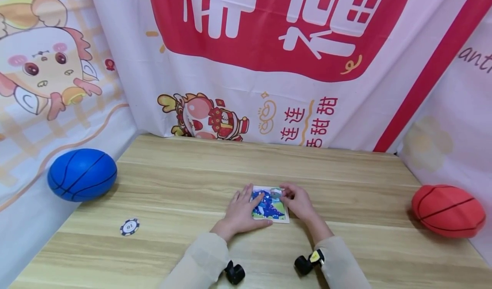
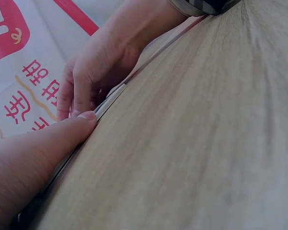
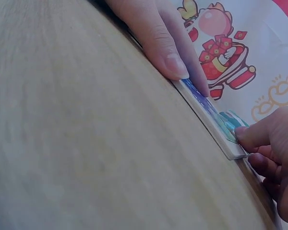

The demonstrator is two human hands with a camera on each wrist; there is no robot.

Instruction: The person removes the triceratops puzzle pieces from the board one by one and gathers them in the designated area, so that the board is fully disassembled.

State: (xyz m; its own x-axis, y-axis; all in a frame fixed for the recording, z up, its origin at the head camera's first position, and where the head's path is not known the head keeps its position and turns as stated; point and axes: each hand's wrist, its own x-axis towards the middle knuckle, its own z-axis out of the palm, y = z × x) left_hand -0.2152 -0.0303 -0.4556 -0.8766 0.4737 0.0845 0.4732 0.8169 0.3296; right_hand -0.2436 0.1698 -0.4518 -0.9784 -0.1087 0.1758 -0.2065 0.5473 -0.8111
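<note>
A small square jigsaw puzzle (image 1: 271,211) with a blue picture and pale border lies on the table. My left hand (image 1: 239,211) rests over its left side, fingers spread, thumb along the near edge. At the far right corner my right hand (image 1: 300,202) pinches a green-teal puzzle piece (image 3: 234,118) between thumb and fingers. That piece is tilted up from the board in the right wrist view. In the left wrist view the left thumb (image 2: 81,125) touches the board's edge, while the right hand's fingertips are partly hidden behind it.
A round poker chip (image 1: 129,227) lies left on the wooden table (image 1: 184,173). The blue ball (image 1: 82,175) sits at the left edge, the red ball (image 1: 448,211) at the right. Printed cloth (image 1: 265,62) hangs behind and at both sides.
</note>
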